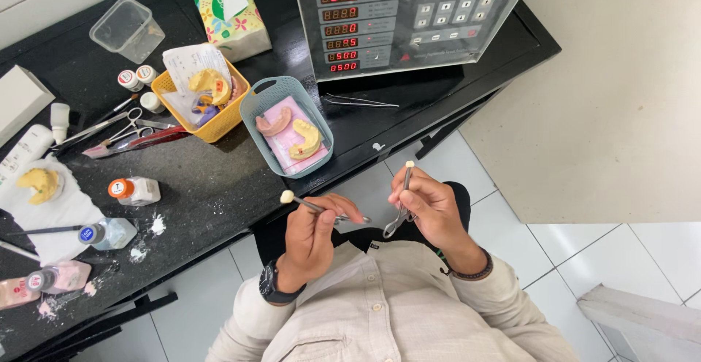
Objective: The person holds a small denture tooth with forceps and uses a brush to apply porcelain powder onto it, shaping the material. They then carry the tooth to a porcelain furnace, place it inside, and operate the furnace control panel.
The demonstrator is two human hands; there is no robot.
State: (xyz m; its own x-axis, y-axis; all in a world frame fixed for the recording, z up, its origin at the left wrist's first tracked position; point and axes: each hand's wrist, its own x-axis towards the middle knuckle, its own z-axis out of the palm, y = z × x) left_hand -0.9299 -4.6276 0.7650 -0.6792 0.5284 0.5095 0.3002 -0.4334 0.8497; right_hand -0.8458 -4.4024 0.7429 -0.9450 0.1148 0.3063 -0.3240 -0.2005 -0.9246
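Both hands are raised in front of the chest, just off the bench edge, where the head camera looks straight down on them. The left hand (310, 234) is closed around a thin metal instrument (321, 207) with a small pale tooth-shaped piece (287, 196) at its tip, angled up and to the left, probably so the piece faces the eyes. The right hand (431, 208) pinches a pair of tweezers (401, 201) upright, a second small pale piece (410, 164) held at the top, well apart from the first. On the black bench (219, 187), far left, a yellow dental cast (40, 183) rests on a white tissue (66, 212), with several small bottles (135, 190) and spilled white powder beside it, all near the working edge. Scissors and forceps (120, 128) lie further back. A yellow basket (219, 124) holds another cast and a paper slip, and just beside it a grey-blue basket (255, 110) holds 2 casts on a pink sheet, seemingly keeping each job's parts together. Behind stands a furnace-like machine (409, 18) with red digital readouts, and a spare pair of tweezers (361, 101) lies at its foot.
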